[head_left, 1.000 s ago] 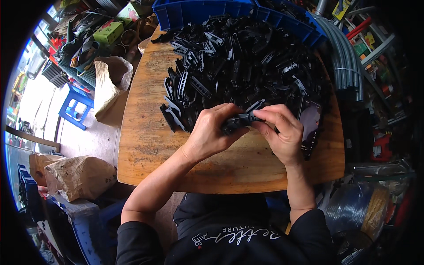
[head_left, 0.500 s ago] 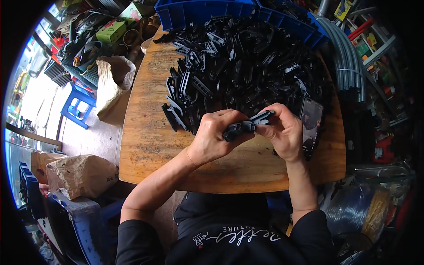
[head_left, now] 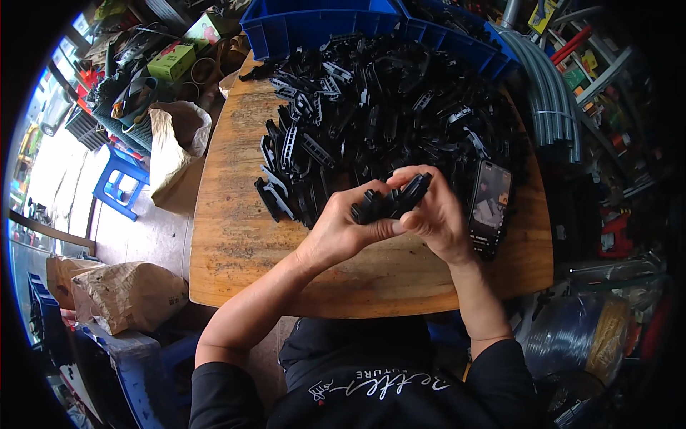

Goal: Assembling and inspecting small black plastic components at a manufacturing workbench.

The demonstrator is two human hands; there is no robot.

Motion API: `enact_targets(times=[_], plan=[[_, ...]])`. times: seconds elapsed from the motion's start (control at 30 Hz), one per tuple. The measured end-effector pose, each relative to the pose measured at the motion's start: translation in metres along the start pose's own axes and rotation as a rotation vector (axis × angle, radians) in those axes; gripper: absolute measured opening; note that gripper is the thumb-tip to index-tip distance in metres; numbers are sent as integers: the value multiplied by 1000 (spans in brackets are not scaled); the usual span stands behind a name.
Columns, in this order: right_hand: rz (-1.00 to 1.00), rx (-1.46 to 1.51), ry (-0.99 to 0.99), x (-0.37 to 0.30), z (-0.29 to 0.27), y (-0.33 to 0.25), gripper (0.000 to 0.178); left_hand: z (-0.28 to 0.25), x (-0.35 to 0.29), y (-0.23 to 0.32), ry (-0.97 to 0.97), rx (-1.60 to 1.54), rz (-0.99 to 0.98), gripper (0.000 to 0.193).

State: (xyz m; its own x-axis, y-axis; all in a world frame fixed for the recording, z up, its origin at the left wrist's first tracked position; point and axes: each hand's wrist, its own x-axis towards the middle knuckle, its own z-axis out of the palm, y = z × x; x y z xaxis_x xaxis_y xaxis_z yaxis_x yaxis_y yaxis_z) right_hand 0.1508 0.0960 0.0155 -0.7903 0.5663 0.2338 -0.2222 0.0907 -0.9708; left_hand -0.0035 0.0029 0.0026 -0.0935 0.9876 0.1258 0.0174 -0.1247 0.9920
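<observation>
My left hand grips black plastic parts above the near part of the wooden table, its thumb pressed along their lower side. My right hand closes on the right end of the same parts, thumb below and fingers behind. The two thumbs nearly meet. Whether it is one part or two put together, I cannot make out. Just beyond my hands lies a large heap of similar black plastic parts, with several grey ones among them at the left.
A phone with a lit screen lies right of my right hand on the wooden table. Blue bins stand behind the heap. Paper bags and a blue stool are at the left, coiled grey hoses at the right.
The parts have turned in my hands; their dark side now faces up where a greyish edge showed before. My right hand has shifted slightly left and rolled open toward me.
</observation>
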Motion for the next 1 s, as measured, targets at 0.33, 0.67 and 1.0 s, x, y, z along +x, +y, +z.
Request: enact_targets(times=[0.33, 0.67, 1.0], plan=[[27, 134, 142, -10, 45, 22, 107, 14, 1, -2, 199, -239, -209, 53], [15, 163, 450, 15, 2, 9, 63, 27, 53, 40, -10, -839, -409, 28], [141, 1061, 582, 197, -139, -34, 34, -8, 67, 70, 343, -459, 61, 52]])
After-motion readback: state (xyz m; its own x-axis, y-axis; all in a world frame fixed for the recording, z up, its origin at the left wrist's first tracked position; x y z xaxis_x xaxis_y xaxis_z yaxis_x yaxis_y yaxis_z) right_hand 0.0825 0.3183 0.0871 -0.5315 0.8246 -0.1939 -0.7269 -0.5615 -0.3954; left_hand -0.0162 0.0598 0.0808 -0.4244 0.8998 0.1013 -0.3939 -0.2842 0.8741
